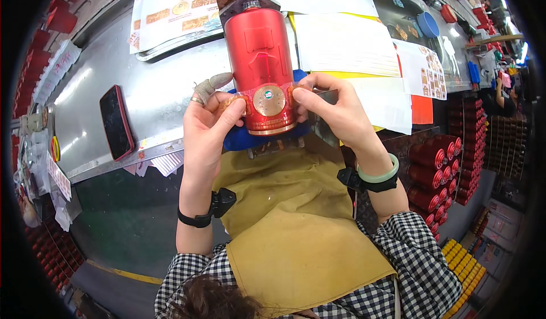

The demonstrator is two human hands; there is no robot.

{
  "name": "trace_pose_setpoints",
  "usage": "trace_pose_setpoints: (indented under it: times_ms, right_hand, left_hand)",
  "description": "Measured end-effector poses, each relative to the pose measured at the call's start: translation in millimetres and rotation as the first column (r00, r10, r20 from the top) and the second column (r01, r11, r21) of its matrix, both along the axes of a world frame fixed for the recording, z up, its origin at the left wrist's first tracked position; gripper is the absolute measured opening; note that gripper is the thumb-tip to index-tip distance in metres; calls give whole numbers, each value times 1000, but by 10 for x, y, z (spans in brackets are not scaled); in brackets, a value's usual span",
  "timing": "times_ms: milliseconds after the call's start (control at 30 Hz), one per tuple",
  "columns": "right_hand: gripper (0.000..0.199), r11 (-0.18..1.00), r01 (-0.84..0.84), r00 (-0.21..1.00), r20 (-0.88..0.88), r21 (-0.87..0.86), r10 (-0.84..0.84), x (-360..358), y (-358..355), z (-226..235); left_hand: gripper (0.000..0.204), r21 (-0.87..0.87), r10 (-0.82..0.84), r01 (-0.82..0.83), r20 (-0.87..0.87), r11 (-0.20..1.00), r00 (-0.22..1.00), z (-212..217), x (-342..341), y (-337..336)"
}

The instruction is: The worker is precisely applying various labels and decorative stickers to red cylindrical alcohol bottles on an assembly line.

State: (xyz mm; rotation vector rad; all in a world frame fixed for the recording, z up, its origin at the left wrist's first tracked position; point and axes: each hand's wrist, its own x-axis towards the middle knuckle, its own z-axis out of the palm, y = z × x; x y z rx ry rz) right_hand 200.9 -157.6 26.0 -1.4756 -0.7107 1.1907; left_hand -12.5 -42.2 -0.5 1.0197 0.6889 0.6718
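A glossy red bottle [259, 40] lies in front of me, its neck pointing away and its copper-edged base toward me. Across its lower body lies a clear decal [268, 101] with a round gold emblem. My left hand [210, 120] pinches the decal's left end between thumb and fingers; a grey cover sits on its raised index finger. At the other end my right hand [336, 105] is closed, thumb and index finger pressing the decal's right end by the bottle's side. Blue cloth [236, 141] shows beneath the bottle.
A red-cased phone [116, 122] lies on the metal table [79, 114] at left. Printed decal sheets [176, 9] rest on a tray behind it. White and yellow papers [347, 43] are stacked to the right. Several red bottles [435, 171] stand in rows farther right, beside a blue bowl [427, 24] higher up.
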Motion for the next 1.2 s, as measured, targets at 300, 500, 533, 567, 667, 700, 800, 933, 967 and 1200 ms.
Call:
trace_pose_setpoints:
  times_ms: [300, 500, 533, 567, 667, 700, 800, 933, 967, 1200]
  right_hand:
    - [25, 1000, -5, 1000, 3, 2, 5, 3, 0, -6]
    - [24, 1000, 0, 1000, 29, 5, 0, 1, -2, 1]
    - [24, 1000, -1, 999, 40, 5, 1, 2, -3, -2]
    - [24, 1000, -1, 999, 41, 6, 1, 3, -7, -8]
    - [24, 1000, -4, 1000, 19, 9, 4, 2, -4, -15]
    - [24, 1000, -10, 1000, 16, 11, 9, 2, -3, -13]
    - [23, 1000, -14, 1000, 13, 19, 14, 2, -5, -15]
    - [22, 1000, -10, 1000, 15, 9, 10, -2, -4, -11]
    - [22, 1000, -11, 1000, 15, 9, 11, -1, -2, -16]
    - [22, 1000, -16, 1000, 6, 15, 16, 0, -4, -19]
  left_hand:
    - [49, 0, 9, -9, -1, 1000, 1000, 9, 6, -8]
    - [48, 10, 13, -13, 1, 1000, 1000, -7, 13, -7]
    - [48, 8, 14, -14, -2, 1000, 1000, -5, 14, -8]
    - [48, 8, 14, -14, -2, 1000, 1000, -8, 13, -9]
    - [48, 23, 10, -10, 0, 1000, 1000, -3, 2, -4]
    - [48, 13, 14, -14, -2, 1000, 1000, -4, 0, -8]
    - [47, 4, 17, -17, 7, 1000, 1000, -3, 7, -11]
    - [47, -5, 19, -19, 3, 1000, 1000, 12, 12, -12]
    - [47, -4, 20, -20, 3, 1000, 1000, 16, 11, -12]
    - [47, 9, 18, -18, 11, 1000, 1000, 10, 11, -12]
